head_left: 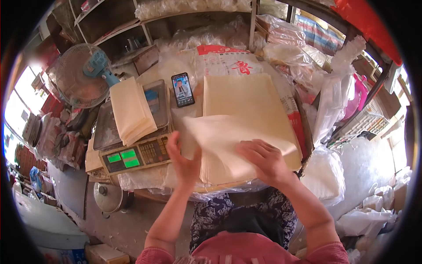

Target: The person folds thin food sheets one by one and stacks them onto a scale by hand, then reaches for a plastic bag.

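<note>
Pink shirt (250,247), right hand (266,163) open on sheet (218,137)

- A grey, hard-looking floor (136,222), dim at left and centre, paler at the right, where daylight falls.
- Open shelving with narrow, pale uprights (252,28) across the back, clear plastic bundles (193,9) along its upper board.
- A bright white opening (27,79) at far left; window or doorway, unclear.
- A slanting, dark brown post (380,89) at right, below glossy red sheeting (373,24).

Phone (183,89) — between scale (154,150) and paper stack (237,94)
</note>
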